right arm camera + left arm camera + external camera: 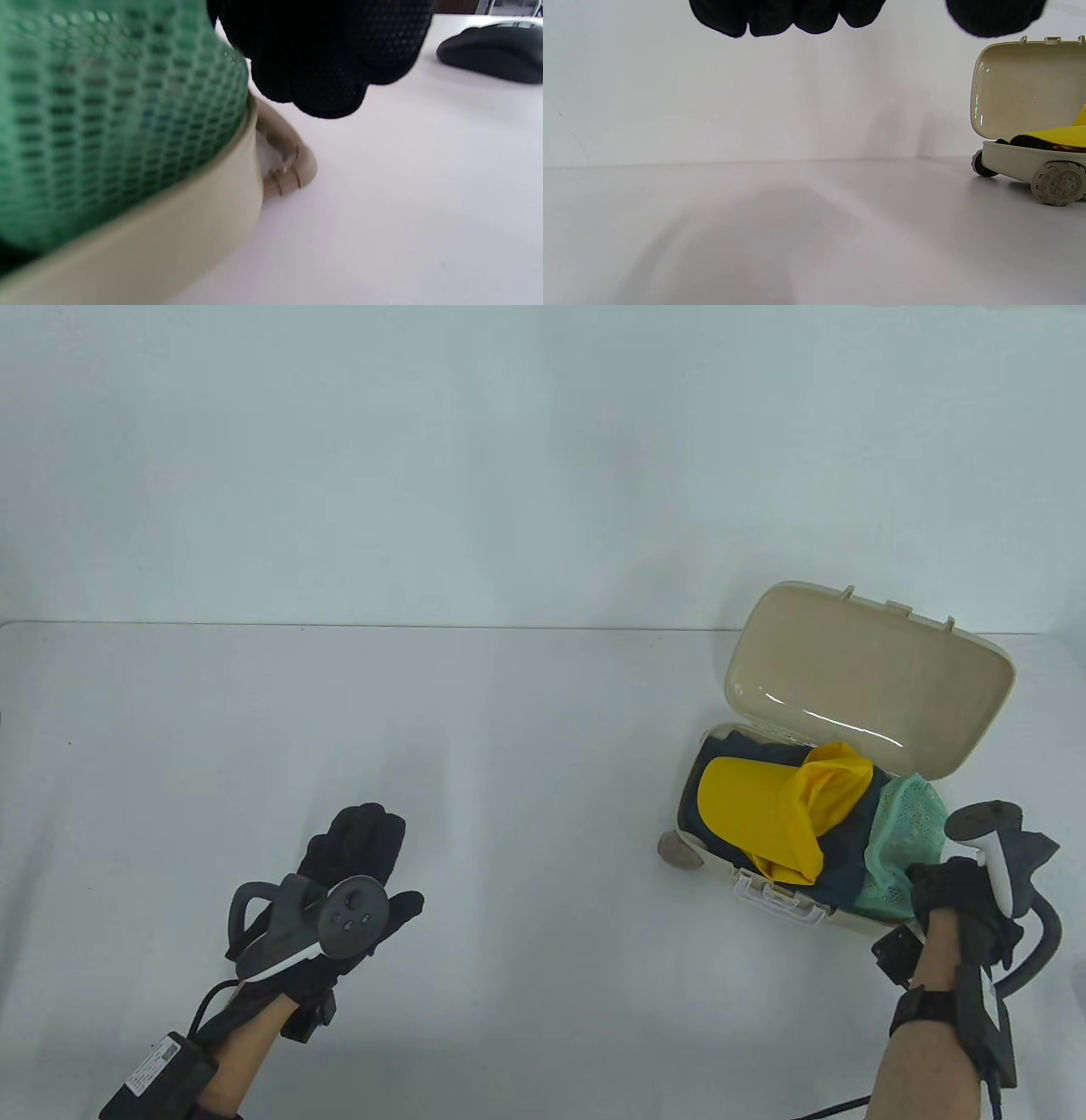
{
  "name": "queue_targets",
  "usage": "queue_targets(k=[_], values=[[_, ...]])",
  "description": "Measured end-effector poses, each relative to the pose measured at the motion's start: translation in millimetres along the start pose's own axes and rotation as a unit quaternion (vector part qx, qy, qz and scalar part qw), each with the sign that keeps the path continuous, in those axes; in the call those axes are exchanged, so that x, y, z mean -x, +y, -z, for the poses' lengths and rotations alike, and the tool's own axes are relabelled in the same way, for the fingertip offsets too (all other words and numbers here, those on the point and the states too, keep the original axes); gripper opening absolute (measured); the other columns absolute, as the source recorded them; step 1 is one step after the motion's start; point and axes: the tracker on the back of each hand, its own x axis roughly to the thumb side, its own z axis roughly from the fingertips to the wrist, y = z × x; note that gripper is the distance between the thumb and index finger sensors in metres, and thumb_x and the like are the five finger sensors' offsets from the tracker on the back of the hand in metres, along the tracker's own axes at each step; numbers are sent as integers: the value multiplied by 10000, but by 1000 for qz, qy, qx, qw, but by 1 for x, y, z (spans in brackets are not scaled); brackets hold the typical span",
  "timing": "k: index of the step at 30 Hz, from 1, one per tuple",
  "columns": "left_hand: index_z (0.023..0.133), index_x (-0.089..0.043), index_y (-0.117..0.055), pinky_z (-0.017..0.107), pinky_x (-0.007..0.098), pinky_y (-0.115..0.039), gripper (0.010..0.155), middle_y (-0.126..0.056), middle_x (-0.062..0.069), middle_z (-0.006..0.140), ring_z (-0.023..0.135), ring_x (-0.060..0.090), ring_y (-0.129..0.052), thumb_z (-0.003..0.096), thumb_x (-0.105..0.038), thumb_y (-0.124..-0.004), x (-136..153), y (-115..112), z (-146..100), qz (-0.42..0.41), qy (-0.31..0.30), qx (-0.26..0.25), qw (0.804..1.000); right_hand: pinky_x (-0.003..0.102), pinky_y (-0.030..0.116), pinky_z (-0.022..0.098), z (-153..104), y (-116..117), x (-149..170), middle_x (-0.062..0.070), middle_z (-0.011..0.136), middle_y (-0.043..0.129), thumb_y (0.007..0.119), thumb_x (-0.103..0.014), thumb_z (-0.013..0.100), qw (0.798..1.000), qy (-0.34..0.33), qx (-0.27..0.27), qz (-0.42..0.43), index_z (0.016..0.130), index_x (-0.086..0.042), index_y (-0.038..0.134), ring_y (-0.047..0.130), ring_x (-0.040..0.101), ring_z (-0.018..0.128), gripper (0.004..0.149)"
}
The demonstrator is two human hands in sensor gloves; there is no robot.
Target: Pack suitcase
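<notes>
While the left hand [361,848] is lying relaxed on the white counter [509,746], the right hand [963,891] is curling at the open beige plastic suitcase's [865,678] five-o'clock corner, beside green mesh cloth [904,831]; whether it is gripping anything, I cannot tell.

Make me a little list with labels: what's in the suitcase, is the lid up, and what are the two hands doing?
suitcase: beige, on the table's right side
lid: up
inside: yellow cap, green mesh cloth, dark cloth underneath
left hand: over bare table, holding nothing
right hand: at the suitcase's near right corner, beside the green mesh; a grip cannot be told
wheels: two show in the left wrist view
</notes>
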Motion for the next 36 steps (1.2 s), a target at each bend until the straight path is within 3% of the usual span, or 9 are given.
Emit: queue_targets(k=[8, 17, 36], values=[[1167, -187, -292, 816, 526, -470, 834, -320, 133, 1232, 1148, 402, -398, 512, -598, -603, 0, 0, 0, 0, 3, 0, 1000, 311, 865, 391, 7, 11, -2, 61, 768, 930, 756, -370, 537, 1000, -15, -2, -6, 1008, -119, 684, 1005, 189, 530, 538], [1166, -189, -290, 817, 526, -469, 833, -321, 133, 1232, 1149, 400, -397, 512, -598, -603, 2, 3, 1, -8, 7, -5, 1000, 286, 876, 354, -10, 21, -22, 69, 714, 950, 770, -362, 531, 998, -60, -7, -30, 991, -105, 707, 1019, 160, 473, 530], [1166, -189, -289, 818, 522, -469, 833, -318, 132, 1232, 1149, 400, -397, 512, -598, -602, 9, 10, -3, -25, 18, -22, 999, 258, 888, 300, -114, 88, -117, 73, 638, 970, 768, -379, 531, 967, -227, -59, -94, 981, -100, 718, 1024, 122, 398, 531]])
